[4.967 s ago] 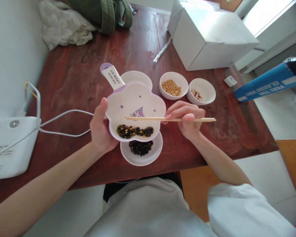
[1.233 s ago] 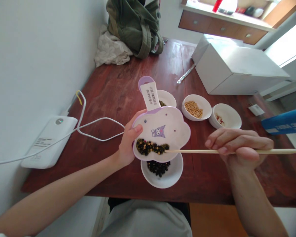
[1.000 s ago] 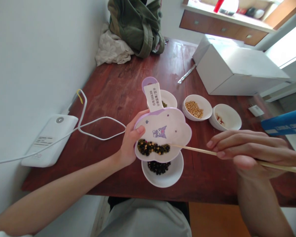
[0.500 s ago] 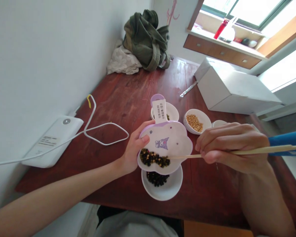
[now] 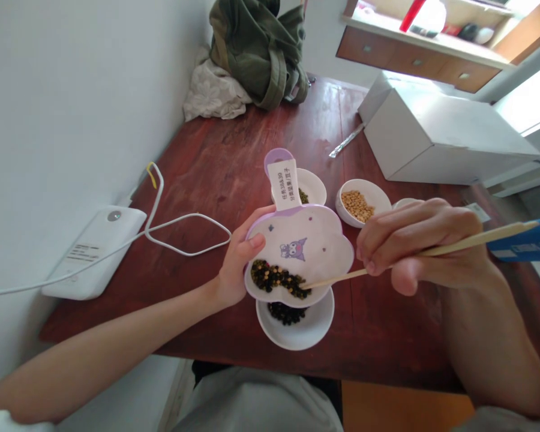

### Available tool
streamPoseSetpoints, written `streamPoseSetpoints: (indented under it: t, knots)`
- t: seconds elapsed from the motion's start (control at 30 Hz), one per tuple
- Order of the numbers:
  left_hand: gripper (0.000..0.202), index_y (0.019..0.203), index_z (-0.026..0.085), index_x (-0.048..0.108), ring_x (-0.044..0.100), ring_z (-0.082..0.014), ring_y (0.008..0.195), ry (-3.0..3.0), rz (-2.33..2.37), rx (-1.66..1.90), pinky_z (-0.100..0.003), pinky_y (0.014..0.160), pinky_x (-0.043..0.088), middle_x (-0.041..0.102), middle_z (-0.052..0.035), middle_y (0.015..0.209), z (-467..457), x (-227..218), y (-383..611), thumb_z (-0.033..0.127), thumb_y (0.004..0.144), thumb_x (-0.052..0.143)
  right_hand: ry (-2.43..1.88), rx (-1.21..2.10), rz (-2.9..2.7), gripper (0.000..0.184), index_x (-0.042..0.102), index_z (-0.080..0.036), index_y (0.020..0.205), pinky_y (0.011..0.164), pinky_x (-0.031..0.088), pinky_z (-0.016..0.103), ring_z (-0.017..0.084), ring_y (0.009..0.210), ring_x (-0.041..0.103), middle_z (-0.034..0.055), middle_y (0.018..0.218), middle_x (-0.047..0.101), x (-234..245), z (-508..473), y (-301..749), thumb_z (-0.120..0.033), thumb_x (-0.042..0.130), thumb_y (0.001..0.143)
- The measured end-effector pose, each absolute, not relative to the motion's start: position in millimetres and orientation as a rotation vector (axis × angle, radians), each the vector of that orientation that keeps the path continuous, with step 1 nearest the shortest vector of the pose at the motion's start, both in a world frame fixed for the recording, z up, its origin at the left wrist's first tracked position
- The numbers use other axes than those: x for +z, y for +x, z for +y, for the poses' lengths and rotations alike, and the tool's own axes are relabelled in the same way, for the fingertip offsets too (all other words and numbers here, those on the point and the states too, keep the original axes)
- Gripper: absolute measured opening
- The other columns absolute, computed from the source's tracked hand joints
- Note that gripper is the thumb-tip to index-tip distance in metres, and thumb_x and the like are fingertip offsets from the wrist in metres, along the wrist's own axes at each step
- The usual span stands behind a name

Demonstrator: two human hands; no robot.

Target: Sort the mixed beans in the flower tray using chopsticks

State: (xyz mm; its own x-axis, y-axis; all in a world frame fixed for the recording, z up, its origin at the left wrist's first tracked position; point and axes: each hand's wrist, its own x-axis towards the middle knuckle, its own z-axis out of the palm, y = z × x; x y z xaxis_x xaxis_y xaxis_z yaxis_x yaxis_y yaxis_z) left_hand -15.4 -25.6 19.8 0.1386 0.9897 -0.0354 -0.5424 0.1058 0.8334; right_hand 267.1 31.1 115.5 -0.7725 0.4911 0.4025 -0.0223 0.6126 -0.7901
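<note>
My left hand is closed on the left rim of a white and purple cloud-shaped plate, tilted above a white bowl. Mixed dark, green and tan beans lie along the plate's lower left edge. Between the fingers of my right hand is a wooden chopstick; whether there is a second one I cannot tell. Its tip touches the right end of the beans. Black beans sit in the bowl below, partly hidden by the plate.
Beyond the plate stand a bowl with green beans and a bowl of tan beans. A white power bank with a cable lies at left. A white box is at the back right, a green bag at the back left.
The view has dipped, so most things appear higher. The chopstick now slants more, its rear end raised and its tip lower against the beans. My left hand keeps its hold on the plate.
</note>
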Motion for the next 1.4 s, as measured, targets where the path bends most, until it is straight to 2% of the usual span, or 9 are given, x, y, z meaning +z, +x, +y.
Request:
streamPoseSetpoints:
  t: [0.13,0.27,0.47,0.57,0.67,0.83,0.97,1.17,1.4]
  knots:
    - [0.063,0.144,0.028,0.079,0.078,-0.0446,0.13,0.745,0.775,1.32,-0.051,0.104,0.065,0.088,-0.0094,0.114,-26,21,-15,0.057,0.089,0.084,-0.394,1.044,-2.188,0.038,0.09,-0.019,0.084,0.062,0.063,0.031,0.021,0.067,0.081,0.0086,0.078,0.083,117,30,269,-0.047,0.084,0.108]
    - [0.068,0.15,0.028,0.077,0.077,-0.0446,0.134,0.754,0.793,1.316,-0.051,0.109,0.065,0.089,-0.0101,0.117,-26,22,-14,0.057,0.089,0.083,-0.44,1.026,-2.177,0.039,0.089,-0.02,0.081,0.059,0.06,0.031,0.021,0.065,0.079,0.0082,0.075,0.082,119,26,269,-0.046,0.084,0.109]
    - [0.064,0.143,0.026,0.08,0.08,-0.0423,0.126,0.777,0.755,1.296,-0.044,0.103,0.065,0.088,-0.0066,0.113,-25,24,-15,0.06,0.088,0.086,-0.451,0.948,-2.149,0.038,0.087,-0.02,0.082,0.059,0.062,0.032,0.022,0.066,0.079,0.0075,0.074,0.081,120,25,267,-0.046,0.084,0.109]
    - [0.062,0.141,0.027,0.081,0.082,-0.0389,0.119,0.788,0.752,1.296,-0.041,0.098,0.064,0.088,-0.0044,0.108,-25,20,-17,0.06,0.09,0.086,-0.465,0.913,-2.135,0.034,0.087,-0.019,0.083,0.061,0.063,0.032,0.022,0.067,0.079,0.0067,0.074,0.081,117,26,268,-0.039,0.083,0.111]
    - [0.058,0.142,0.026,0.08,0.083,-0.0377,0.115,0.793,0.757,1.299,-0.043,0.097,0.065,0.089,-0.0069,0.112,-25,18,-18,0.057,0.093,0.084,-0.47,0.952,-2.162,0.027,0.087,-0.02,0.086,0.062,0.063,0.031,0.02,0.066,0.078,0.0052,0.076,0.081,113,27,268,-0.031,0.084,0.11]
    - [0.057,0.142,0.026,0.081,0.081,-0.0419,0.123,0.801,0.725,1.282,-0.048,0.102,0.065,0.089,-0.009,0.118,-24,21,-15,0.055,0.093,0.082,-0.423,1.01,-2.165,0.028,0.086,-0.019,0.086,0.063,0.061,0.029,0.019,0.067,0.077,0.0045,0.076,0.079,107,28,265,-0.033,0.085,0.109]
    - [0.058,0.139,0.024,0.082,0.079,-0.044,0.127,0.794,0.72,1.276,-0.049,0.102,0.066,0.089,-0.0082,0.112,-24,23,-15,0.056,0.091,0.084,-0.403,1.032,-2.171,0.029,0.084,-0.018,0.085,0.062,0.059,0.027,0.018,0.068,0.077,0.0041,0.076,0.079,104,30,262,-0.03,0.083,0.111]
    - [0.059,0.139,0.024,0.082,0.081,-0.0423,0.123,0.793,0.731,1.281,-0.046,0.098,0.067,0.088,-0.0089,0.11,-25,22,-15,0.056,0.089,0.084,-0.426,1.059,-2.17,0.035,0.082,-0.017,0.081,0.058,0.056,0.027,0.017,0.065,0.075,0.0048,0.074,0.079,102,31,261,-0.037,0.087,0.108]
    - [0.054,0.137,0.023,0.082,0.081,-0.0409,0.119,0.836,0.691,1.308,-0.048,0.103,0.065,0.087,-0.0078,0.098,-22,18,-16,0.055,0.093,0.082,-0.502,0.938,-2.078,0.036,0.083,-0.019,0.079,0.056,0.055,0.03,0.018,0.061,0.073,0.0044,0.071,0.077,106,27,261,-0.041,0.087,0.108]
